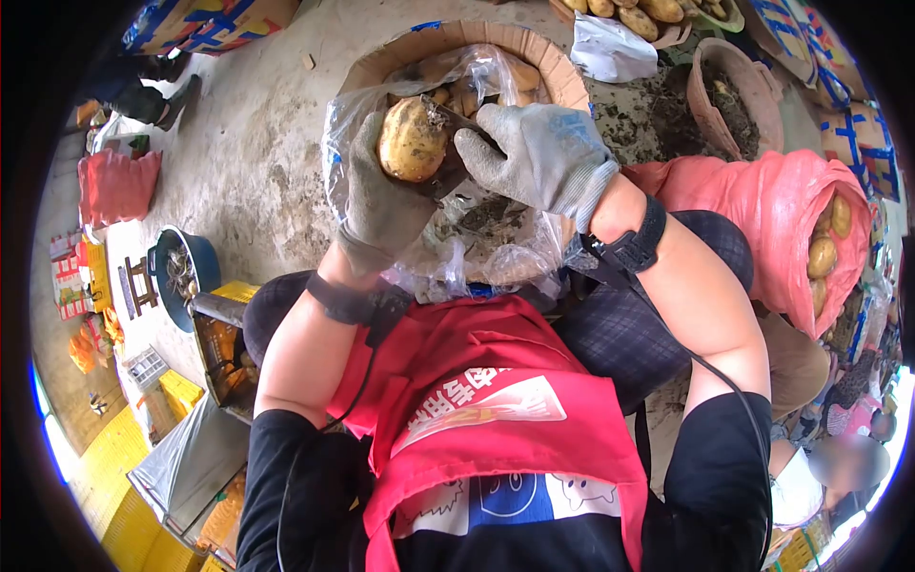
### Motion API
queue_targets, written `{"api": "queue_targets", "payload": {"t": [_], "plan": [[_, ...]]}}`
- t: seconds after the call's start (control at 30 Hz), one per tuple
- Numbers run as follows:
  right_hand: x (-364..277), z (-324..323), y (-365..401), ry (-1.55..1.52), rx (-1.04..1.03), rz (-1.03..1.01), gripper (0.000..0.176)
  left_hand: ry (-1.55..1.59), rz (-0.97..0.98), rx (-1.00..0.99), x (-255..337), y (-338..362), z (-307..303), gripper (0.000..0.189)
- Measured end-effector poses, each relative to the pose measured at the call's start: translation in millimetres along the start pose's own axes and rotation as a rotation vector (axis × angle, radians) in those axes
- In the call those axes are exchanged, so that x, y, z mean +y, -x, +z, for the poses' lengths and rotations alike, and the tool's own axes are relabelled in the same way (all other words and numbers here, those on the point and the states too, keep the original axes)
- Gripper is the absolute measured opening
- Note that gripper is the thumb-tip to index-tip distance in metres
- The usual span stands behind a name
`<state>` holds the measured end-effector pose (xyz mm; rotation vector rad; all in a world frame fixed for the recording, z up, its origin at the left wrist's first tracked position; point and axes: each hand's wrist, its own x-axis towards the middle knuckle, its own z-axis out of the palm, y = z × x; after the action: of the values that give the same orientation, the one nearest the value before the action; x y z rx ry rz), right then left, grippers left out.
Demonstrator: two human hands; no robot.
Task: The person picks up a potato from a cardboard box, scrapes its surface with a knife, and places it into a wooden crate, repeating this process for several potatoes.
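The left hand (379, 202) curls round a potato (412, 140), touching its left side, over the left part of the cardboard tub (562, 78). The potato's long axis runs roughly from near edge to far. The right hand (553, 157), to its right, grips what looks like a dark blade (465, 121) angled towards it.

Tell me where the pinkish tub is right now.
In the head view, the pinkish tub stands on the floor at the upper right, out beyond the right hand, beside the pink sack of potatoes.
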<state>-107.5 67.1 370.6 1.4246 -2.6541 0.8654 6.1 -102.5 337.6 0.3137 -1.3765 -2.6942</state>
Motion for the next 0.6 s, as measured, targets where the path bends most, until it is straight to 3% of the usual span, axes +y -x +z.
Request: {"api": "queue_targets", "payload": {"t": [0.03, 0.07, 0.13, 0.2, 0.23, 0.3, 0.37, 0.5, 0.53, 0.6], "plan": [[-9, -7, 0, -0.01, -0.065, 0.064, 0.039, -0.031, -0.003, 0.008, 1, -1, 1, 0.071], [-15, -8, 2, -0.008, -0.061, 0.063, 0.039, -0.487, 0.253, -0.06, 2, 2, 2, 0.054], [-24, -10, 7, 0.095, -0.342, -0.19, 0.04, -0.94, 0.515, -0.121, 7, 5, 3, 0.047], [-24, -3, 14, 0.044, -0.264, -0.241, 0.041, 0.447, -0.31, 0.014, 15, 5, -4, 0.051], [-22, -8, 13, 0.003, -0.231, -0.173, 0.041, 0.446, -0.314, 0.012, 10, 5, -6, 0.051], [-15, -14, 7, -0.103, -0.066, -0.068, 0.042, -0.044, -0.079, 0.062, -11, 3, -14, 0.048], [0, -10, -1, -0.118, -0.027, -0.016, 0.035, 0.43, -0.218, 0.023, 0, 0, -16, 0.062], [-2, -10, 2, -0.088, -0.067, -0.028, 0.036, 0.382, -0.225, -0.102, -7, 0, -22, 0.066], [-8, -11, 5, -0.092, -0.069, -0.03, 0.036, 0.035, -0.114, -0.015, -12, -1, -25, 0.066], [-20, -13, 11, 0.029, -0.356, -0.181, 0.041, -0.313, -0.002, 0.074, -17, 1, -31, 0.066]]}}
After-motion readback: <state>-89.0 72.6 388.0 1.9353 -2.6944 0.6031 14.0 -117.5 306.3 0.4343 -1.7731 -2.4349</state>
